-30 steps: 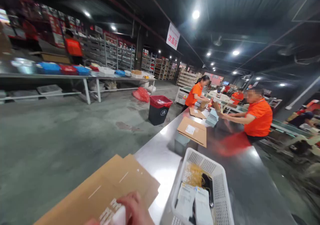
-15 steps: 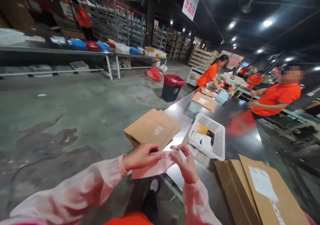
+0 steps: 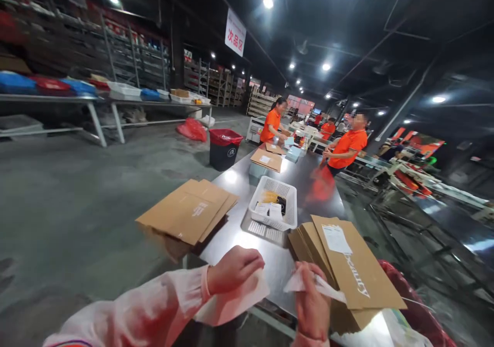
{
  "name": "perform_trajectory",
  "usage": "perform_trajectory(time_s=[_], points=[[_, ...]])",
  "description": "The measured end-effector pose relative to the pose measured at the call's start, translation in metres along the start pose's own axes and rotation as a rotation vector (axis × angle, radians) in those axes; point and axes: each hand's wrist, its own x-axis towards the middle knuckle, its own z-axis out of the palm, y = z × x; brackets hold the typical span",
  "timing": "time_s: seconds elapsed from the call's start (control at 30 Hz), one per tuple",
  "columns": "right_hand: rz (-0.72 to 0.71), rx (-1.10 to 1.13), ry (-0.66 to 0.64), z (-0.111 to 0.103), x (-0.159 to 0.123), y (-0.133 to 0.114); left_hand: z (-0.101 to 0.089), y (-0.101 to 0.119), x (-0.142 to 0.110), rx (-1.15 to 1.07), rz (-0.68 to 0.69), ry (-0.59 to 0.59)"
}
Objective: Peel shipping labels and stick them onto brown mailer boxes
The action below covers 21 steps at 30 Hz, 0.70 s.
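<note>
My left hand [image 3: 233, 268] is closed on a pale pink backing sheet [image 3: 235, 300] at the near edge of the steel table [image 3: 266, 257]. My right hand [image 3: 312, 300] is closed on a white strip of paper [image 3: 314, 284] pulled away from it. Both sleeves are light pink. A stack of flat brown cardboard mailers [image 3: 189, 213] lies left of my hands. A second stack with a white label and printed lettering [image 3: 347, 265] lies to the right, touching my right hand. A white perforated basket [image 3: 285, 218] holding small packets sits between the stacks.
Further along the table lie more cardboard pieces [image 3: 266, 159]. Two people in orange shirts [image 3: 347, 146] work at the far end. A black bin with a red liner [image 3: 224, 149] stands on the concrete floor. Long shelves with coloured trays [image 3: 77, 87] line the left wall.
The sheet held in both hands has come apart into two pieces, one in each hand. The hands have moved apart, and the view has shifted right to show the second cardboard stack.
</note>
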Motion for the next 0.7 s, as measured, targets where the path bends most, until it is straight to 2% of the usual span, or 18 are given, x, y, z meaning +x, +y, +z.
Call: perform_trajectory(time_s=[0.03,0.07,0.1,0.17,0.23,0.27,0.37,0.43,0.5,0.57,0.63,0.7], points=[[0.026,0.008,0.052,-0.02,0.005,-0.006,0.012,0.007,0.009,-0.076,-0.014,0.05],[0.059,-0.012,0.048,-0.039,0.007,-0.012,0.026,0.015,0.018,-0.156,-0.022,0.098],[0.081,-0.042,-0.002,-0.055,0.007,-0.017,0.041,0.024,0.027,-0.234,-0.024,0.147],[0.083,-0.09,-0.187,-0.078,0.0,-0.019,0.075,0.044,0.044,-0.369,-0.007,0.238],[0.09,-0.131,-0.353,-0.09,-0.013,-0.014,0.109,0.064,0.059,-0.472,0.009,0.326],[0.084,-0.159,-0.381,-0.094,-0.019,-0.01,0.124,0.072,0.066,-0.507,0.01,0.373],[0.038,-0.283,-0.328,-0.107,-0.028,0.0,0.152,0.084,0.088,-0.57,-0.009,0.504],[0.022,-0.374,-0.229,-0.124,-0.023,0.0,0.156,0.079,0.103,-0.581,-0.029,0.547],[0.015,-0.456,-0.175,-0.146,-0.012,-0.007,0.148,0.068,0.116,-0.542,-0.051,0.459],[-0.009,-0.525,-0.2,-0.17,0.001,-0.017,0.135,0.057,0.124,-0.414,-0.029,0.31],[-0.01,-0.589,-0.339,-0.19,0.011,-0.026,0.123,0.05,0.126,-0.203,0.105,0.161],[-0.005,-0.671,-0.525,-0.203,0.016,-0.033,0.119,0.05,0.122,-0.005,0.331,-0.048]])
